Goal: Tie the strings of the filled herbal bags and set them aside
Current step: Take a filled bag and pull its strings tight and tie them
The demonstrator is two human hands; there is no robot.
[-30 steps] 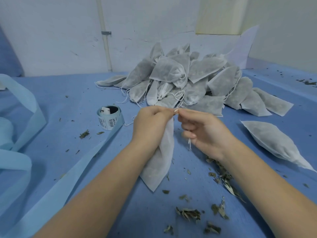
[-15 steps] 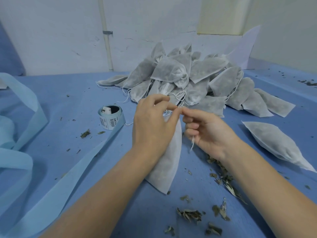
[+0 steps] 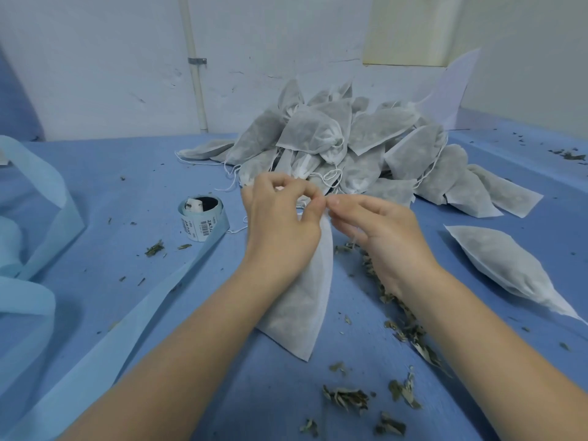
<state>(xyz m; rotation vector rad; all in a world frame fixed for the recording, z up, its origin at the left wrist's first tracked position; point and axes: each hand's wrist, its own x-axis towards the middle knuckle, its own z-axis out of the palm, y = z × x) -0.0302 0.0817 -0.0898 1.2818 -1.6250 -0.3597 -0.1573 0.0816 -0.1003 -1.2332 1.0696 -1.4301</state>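
Here, both your left hand (image 3: 280, 224) and right hand (image 3: 378, 237) pinch the bag (image 3: 305, 300) strings; pile (image 3: 366, 138) behind, blue table (image 3: 127, 186).

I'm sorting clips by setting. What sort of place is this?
Probably a small packing workshop: a pile of filled bags, loose dried herbs and a roll of blue fabric tape on a blue-covered table.

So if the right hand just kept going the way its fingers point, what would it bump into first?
Almost at once the left hand: the right hand points leftward, its fingertips nearly touching the left thumb above the bag.
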